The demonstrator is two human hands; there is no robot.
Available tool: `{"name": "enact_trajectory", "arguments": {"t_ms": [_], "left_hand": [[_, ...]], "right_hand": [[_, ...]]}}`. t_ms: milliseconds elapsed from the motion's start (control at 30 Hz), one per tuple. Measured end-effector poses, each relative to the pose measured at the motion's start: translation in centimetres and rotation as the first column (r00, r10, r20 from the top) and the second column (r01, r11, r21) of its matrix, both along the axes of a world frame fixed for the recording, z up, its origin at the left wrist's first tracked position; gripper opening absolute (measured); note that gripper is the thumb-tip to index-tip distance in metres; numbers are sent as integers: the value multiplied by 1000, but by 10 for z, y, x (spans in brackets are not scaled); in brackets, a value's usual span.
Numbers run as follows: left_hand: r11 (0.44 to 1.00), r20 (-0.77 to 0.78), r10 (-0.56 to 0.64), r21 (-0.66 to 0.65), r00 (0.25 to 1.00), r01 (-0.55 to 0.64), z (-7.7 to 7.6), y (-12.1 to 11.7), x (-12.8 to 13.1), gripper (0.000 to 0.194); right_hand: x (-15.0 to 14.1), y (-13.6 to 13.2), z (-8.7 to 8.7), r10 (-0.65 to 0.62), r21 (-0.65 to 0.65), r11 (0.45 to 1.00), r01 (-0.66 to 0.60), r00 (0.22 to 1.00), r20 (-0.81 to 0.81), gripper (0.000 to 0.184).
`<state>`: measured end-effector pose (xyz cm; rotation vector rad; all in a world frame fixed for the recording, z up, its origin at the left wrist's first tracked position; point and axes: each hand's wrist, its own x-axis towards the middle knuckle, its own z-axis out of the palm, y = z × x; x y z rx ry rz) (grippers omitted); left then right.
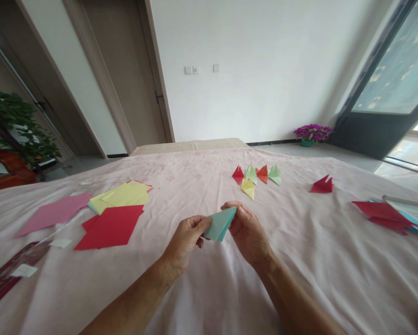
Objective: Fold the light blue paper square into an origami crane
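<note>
A light green sheet of folded paper (220, 224) is held up between my two hands, above the pink cloth. My left hand (190, 237) pinches its left end, thumb on top. At the upper right corner of the paper, my right hand (249, 232) is closed with the thumb against the tip; its other fingers curl behind, partly hidden. The paper is folded into a layered, roughly triangular shape, its layers showing along the right edge. Beyond my hands stand small folded paper figures: a red one (238, 175), a yellow one (248, 188) and several others in green and orange.
Red paper sheets (111, 227), yellow sheets (125, 194) and a pink sheet (55, 214) lie on the left. To the right are a lone red folded figure (322, 184) and more red paper (383, 215). A dark red patterned object (15, 270) lies at the left edge.
</note>
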<state>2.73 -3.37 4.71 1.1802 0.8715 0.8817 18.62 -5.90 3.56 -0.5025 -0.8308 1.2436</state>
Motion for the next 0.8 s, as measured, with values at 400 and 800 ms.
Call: {"name": "enact_trajectory", "arguments": {"t_ms": [400, 800], "left_hand": [[923, 151, 334, 150, 930, -355, -6, -10, 5, 28], [959, 98, 149, 226, 984, -168, -8, -1, 4, 22]], "right_hand": [[-32, -4, -13, -97, -37, 993, 112, 952, 290, 31], [-18, -10, -10, -503, 170, 833, 527, 591, 631, 20]]}}
